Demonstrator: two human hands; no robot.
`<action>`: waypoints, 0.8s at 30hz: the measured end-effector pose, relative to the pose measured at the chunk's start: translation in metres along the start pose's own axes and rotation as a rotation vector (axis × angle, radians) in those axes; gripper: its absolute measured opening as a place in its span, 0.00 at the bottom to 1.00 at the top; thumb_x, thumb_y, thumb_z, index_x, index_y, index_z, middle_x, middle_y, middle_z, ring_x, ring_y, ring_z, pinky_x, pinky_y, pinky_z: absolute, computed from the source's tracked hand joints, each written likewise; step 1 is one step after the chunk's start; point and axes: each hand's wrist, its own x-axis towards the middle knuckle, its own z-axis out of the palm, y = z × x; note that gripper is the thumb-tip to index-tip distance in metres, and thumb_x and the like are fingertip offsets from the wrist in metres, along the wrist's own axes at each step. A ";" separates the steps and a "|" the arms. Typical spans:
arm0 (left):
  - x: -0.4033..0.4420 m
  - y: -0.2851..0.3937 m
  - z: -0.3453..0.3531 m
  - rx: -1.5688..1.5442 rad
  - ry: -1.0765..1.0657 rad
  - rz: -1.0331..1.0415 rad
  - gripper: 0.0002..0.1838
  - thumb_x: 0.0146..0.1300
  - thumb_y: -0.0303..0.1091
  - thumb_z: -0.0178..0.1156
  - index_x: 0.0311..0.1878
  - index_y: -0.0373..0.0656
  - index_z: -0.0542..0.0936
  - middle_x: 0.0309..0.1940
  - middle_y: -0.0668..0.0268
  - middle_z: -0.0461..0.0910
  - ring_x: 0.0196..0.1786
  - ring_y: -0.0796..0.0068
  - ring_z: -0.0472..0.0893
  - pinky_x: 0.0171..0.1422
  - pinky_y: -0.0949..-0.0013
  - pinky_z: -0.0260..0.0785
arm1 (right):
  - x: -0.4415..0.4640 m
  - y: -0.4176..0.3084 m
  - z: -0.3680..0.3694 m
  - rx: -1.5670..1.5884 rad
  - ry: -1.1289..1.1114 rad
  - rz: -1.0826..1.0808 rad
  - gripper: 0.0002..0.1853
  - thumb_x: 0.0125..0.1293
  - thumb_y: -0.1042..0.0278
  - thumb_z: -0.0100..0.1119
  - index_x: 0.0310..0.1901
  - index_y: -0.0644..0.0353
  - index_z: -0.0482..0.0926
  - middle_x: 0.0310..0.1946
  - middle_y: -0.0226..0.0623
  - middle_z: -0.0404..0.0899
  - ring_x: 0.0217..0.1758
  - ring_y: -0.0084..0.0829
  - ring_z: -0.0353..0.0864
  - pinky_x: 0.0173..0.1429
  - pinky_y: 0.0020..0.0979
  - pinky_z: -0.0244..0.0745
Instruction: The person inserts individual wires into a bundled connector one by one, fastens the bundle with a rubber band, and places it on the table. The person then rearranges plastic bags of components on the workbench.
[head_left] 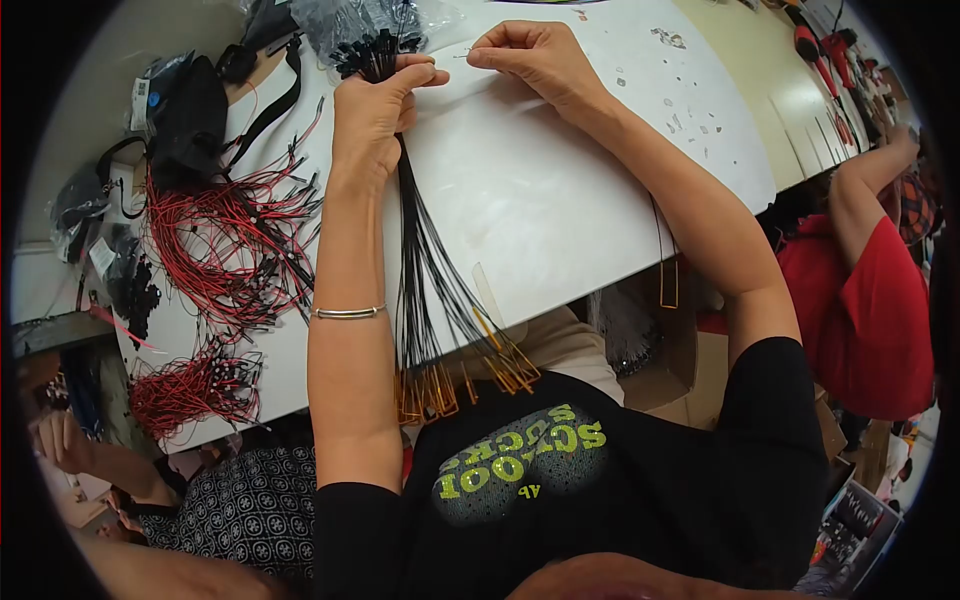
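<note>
A bundle of thin black wires (408, 215) passes through my left hand (380, 105), which is closed round it near the top of the white table. Black connectors (368, 55) stick out above that hand, and the yellow-orange ends (435, 390) hang over the table's near edge by the black shirt. To the right, my right hand (530, 62) pinches something thin and small, its fingertips pointing toward the left hand. The two hands are apart. What the right fingertips hold is too small to name.
Red and black wire bundles (215, 250) lie on the left of the white table (540, 220). Black bags (190, 115) are at the upper left. Small bits (668, 38) lie at the upper right. A co-worker in red (860, 310) sits at the right, another person's hand (62, 440) at lower left.
</note>
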 end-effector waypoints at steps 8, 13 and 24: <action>-0.005 0.004 0.008 -0.142 -0.056 -0.010 0.06 0.56 0.27 0.66 0.35 0.34 0.82 0.31 0.52 0.86 0.14 0.93 0.57 0.16 0.87 0.47 | -0.002 -0.003 0.000 0.053 -0.031 -0.010 0.06 0.56 0.66 0.70 0.33 0.58 0.87 0.21 0.25 0.78 0.22 0.13 0.65 0.28 0.13 0.59; -0.004 0.003 0.008 -0.188 -0.043 -0.025 0.06 0.58 0.26 0.65 0.35 0.33 0.81 0.32 0.51 0.86 0.13 0.93 0.56 0.15 0.88 0.46 | -0.002 0.000 0.001 0.056 -0.022 -0.037 0.06 0.57 0.66 0.70 0.33 0.58 0.87 0.21 0.25 0.78 0.22 0.13 0.65 0.27 0.13 0.59; -0.004 -0.004 0.014 -0.284 -0.031 -0.031 0.05 0.63 0.22 0.60 0.39 0.30 0.81 0.27 0.60 0.82 0.15 0.92 0.57 0.15 0.86 0.47 | -0.003 0.001 0.000 0.089 -0.010 -0.063 0.06 0.59 0.65 0.69 0.33 0.57 0.86 0.20 0.22 0.75 0.21 0.11 0.62 0.26 0.12 0.54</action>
